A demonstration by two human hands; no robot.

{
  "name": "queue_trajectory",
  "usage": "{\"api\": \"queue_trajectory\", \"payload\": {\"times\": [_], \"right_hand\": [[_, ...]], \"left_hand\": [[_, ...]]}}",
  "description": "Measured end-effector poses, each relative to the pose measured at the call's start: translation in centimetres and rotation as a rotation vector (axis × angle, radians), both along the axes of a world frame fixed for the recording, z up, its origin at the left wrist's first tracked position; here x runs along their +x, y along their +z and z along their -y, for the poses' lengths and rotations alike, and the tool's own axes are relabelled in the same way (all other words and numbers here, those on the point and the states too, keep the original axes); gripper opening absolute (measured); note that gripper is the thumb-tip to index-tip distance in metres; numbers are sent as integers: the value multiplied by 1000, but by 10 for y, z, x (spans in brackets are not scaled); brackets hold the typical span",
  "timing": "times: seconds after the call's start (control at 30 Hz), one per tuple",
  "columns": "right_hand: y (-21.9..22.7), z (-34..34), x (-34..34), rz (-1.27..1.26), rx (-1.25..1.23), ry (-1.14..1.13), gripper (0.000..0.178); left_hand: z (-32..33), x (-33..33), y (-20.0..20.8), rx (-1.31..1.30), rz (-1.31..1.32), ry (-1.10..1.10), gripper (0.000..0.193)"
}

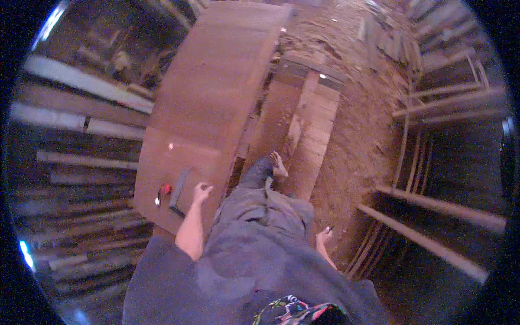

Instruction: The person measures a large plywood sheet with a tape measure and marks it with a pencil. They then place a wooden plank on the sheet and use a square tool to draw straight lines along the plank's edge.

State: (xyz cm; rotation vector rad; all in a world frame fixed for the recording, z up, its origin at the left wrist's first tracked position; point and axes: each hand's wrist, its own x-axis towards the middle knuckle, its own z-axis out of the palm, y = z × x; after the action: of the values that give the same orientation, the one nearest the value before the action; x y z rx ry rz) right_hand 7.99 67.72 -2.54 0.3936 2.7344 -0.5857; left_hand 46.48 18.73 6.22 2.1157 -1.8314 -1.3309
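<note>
My left hand [202, 193] is held over the near end of a long brown wooden board [211, 86], its fingers curled in. A small dark spot shows at its fingertips, too blurred to name. Just left of that hand lies a dark, straight bar [180, 189]. Beside the bar is a small red and black object [165, 188], its kind unclear. My right hand [324, 236] hangs low at my right side, away from the board. Its fingers are closed, and a small dark thing I cannot make out shows at them.
Right of the board, a narrow plank walkway [317, 116] runs ahead past my bare foot [278, 164]. Shavings or dirt cover the ground [352, 151]. Stacked timber [92, 227] lines the left, and a wooden rail frame [433, 206] stands on the right.
</note>
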Motion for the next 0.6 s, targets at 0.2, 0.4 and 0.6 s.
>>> {"api": "queue_trajectory", "payload": {"times": [0.2,0.4,0.6], "right_hand": [[-58,17,-94,57,22,465,58],[62,232,-245,38,51,813,61],[165,453,-357,-34,0,1008,55]], "left_hand": [[37,-79,-31,34,25,76,43],[42,-137,-52,64,-194,320,40],[44,-190,-46,-162,-414,373,31]]}}
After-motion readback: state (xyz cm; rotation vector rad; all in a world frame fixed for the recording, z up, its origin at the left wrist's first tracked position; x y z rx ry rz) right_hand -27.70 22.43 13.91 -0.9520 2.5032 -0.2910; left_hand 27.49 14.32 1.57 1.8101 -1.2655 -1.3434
